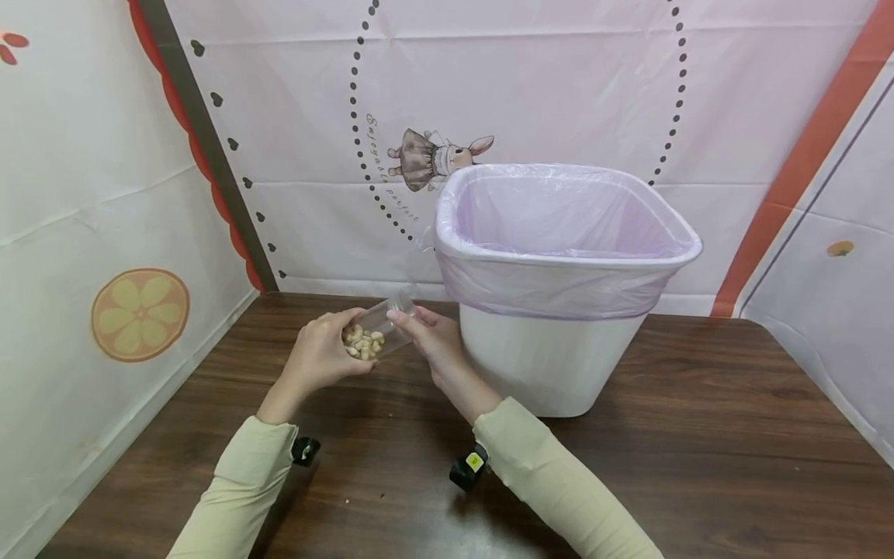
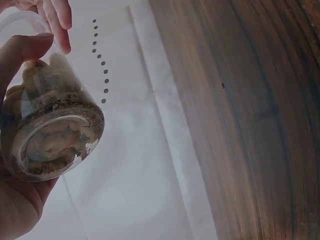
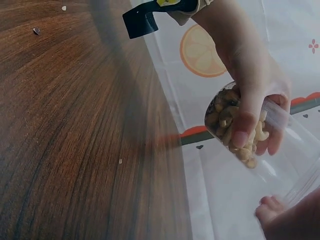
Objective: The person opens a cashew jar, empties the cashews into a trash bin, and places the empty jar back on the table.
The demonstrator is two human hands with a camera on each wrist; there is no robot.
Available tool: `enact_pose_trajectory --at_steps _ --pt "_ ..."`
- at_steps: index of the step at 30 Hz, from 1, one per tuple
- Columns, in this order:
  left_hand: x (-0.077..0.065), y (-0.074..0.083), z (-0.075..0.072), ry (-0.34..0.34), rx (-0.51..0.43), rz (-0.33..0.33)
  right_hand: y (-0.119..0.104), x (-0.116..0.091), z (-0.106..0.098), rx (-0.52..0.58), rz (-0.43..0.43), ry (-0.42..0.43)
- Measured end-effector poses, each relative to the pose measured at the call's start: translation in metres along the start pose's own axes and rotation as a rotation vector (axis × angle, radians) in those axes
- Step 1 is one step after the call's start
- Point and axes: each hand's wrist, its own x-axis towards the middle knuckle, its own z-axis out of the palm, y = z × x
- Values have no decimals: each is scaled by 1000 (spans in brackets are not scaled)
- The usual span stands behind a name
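Note:
A clear plastic jar (image 1: 382,317) is held tilted above the table, its mouth end up toward the bin. Pale cashews (image 1: 363,344) fill its lower part; dark crumbs show near the base in the left wrist view. My left hand (image 1: 317,353) grips the jar around its lower body, the thumb (image 3: 244,125) lying along one side. At the mouth end, my right hand (image 1: 441,341) holds the jar, thumb over the near side and fingers behind. Part of the right hand's grip lies outside the right wrist view.
A white bin (image 1: 545,357) with a pale purple liner (image 1: 559,291) folded over its rim stands just right of my right hand. Small crumbs (image 1: 347,501) dot the brown wooden table (image 1: 391,442). Printed cloth walls (image 1: 314,155) enclose the back and sides.

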Motion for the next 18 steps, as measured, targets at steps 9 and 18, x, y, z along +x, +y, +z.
enact_pose_trajectory --at_steps 9,18 --pt "0 -3 -2 -18 -93 -21 -5 -1 -2 -101 -64 -37" --pt "0 -4 -6 -119 -244 -82 -6 0 -10 -201 -143 -124"
